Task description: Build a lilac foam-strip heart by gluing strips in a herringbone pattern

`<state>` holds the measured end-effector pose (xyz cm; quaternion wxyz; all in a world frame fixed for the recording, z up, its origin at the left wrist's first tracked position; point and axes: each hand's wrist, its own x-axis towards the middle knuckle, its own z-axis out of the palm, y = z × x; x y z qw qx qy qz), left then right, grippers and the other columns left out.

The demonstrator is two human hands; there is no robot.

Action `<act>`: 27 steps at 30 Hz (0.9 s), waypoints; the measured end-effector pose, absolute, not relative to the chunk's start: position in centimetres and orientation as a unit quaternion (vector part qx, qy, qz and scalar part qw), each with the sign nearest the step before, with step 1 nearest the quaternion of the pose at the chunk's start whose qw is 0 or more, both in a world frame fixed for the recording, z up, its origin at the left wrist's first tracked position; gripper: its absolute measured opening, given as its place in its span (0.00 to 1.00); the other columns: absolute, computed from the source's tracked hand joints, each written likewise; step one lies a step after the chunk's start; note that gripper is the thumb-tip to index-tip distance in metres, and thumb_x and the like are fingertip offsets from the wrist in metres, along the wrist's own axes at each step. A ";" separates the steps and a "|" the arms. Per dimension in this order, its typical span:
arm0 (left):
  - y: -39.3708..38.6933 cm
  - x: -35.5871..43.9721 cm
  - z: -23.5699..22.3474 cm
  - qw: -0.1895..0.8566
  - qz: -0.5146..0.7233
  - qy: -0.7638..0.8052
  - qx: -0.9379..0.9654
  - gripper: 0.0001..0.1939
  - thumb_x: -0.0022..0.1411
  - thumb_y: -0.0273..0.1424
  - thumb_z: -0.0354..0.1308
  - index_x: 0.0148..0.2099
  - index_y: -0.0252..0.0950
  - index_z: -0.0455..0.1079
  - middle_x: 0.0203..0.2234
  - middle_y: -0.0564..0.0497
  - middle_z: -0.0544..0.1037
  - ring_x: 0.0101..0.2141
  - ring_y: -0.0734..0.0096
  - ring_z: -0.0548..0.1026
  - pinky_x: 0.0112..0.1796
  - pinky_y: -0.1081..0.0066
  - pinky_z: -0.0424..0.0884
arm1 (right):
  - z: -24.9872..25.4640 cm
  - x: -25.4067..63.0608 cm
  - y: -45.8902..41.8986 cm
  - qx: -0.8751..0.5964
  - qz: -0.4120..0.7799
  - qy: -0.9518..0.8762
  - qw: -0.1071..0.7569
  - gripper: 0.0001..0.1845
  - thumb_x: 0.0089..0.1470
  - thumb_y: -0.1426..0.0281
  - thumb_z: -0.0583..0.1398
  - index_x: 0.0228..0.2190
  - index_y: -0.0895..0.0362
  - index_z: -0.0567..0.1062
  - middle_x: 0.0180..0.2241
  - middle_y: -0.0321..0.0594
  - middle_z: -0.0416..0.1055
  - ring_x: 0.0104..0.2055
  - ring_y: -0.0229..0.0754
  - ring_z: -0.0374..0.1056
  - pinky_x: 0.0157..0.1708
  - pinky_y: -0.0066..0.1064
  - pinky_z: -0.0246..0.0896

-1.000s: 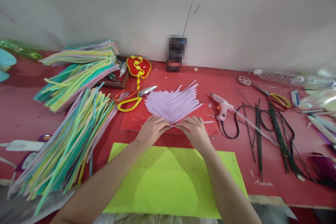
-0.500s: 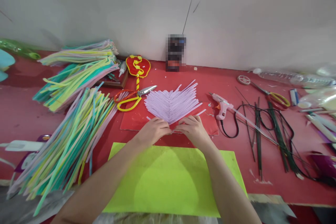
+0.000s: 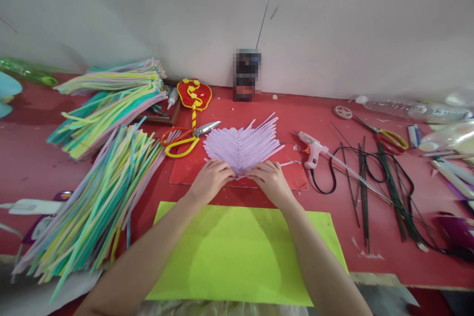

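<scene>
Lavender pipe cleaners [image 3: 240, 145] lie in a nested V pattern, forming a heart-like or feather-like shape on a red board [image 3: 185, 173]. At its lower point, my left hand [image 3: 213, 177] and my right hand [image 3: 269, 177] face each other with fingers pinched. Between them they hold a lavender pipe cleaner [image 3: 288, 163], whose ends poke out past both hands. My fingers hide its middle. Red-and-yellow-handled scissors [image 3: 185, 140] rest against the board's upper left. To the right is a pink glue gun [image 3: 313, 152].
Bundles of multicoloured pipe cleaners [image 3: 96, 202] cover the left side. A lime-green sheet [image 3: 237, 256] lies under my forearms. On the right are dark green stems [image 3: 365, 197], a black cord, a second pair of scissors [image 3: 390, 139] and plastic bottles [image 3: 403, 107]. A wall rises behind.
Both hands have shifted slightly up, bringing the held pipe cleaner closer against the pattern's lower point. Its right end now lies flatter.
</scene>
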<state>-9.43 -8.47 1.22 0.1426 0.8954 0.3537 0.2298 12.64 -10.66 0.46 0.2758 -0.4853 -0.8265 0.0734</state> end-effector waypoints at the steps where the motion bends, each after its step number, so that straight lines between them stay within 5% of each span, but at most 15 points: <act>1: -8.5 -9.4 1.1 0.142 0.228 0.357 0.895 0.03 0.62 0.27 0.57 0.37 0.37 0.72 0.32 0.52 0.75 0.38 0.68 0.70 0.44 0.65 0.64 | 0.5 12.7 -10.6 -0.484 0.071 -0.828 0.275 0.09 0.58 0.69 0.58 0.31 0.51 0.78 0.32 0.35 0.76 0.35 0.39 0.64 0.39 0.33 0.49; 13: -8.6 -9.2 1.1 0.126 0.229 0.346 0.901 0.03 0.62 0.27 0.57 0.36 0.35 0.72 0.31 0.53 0.75 0.37 0.69 0.70 0.43 0.66 0.62 | 0.6 13.1 -10.8 -0.481 0.069 -0.835 0.258 0.07 0.57 0.67 0.59 0.34 0.48 0.80 0.34 0.35 0.74 0.37 0.38 0.64 0.41 0.34 0.51; 27: -8.8 -8.9 1.4 0.246 0.239 0.264 0.902 0.04 0.63 0.31 0.57 0.36 0.37 0.72 0.32 0.54 0.77 0.38 0.72 0.71 0.48 0.67 0.61 | 1.5 12.5 -11.4 -0.417 0.157 -0.844 0.299 0.12 0.58 0.63 0.57 0.28 0.50 0.79 0.31 0.36 0.74 0.36 0.38 0.64 0.42 0.35 0.51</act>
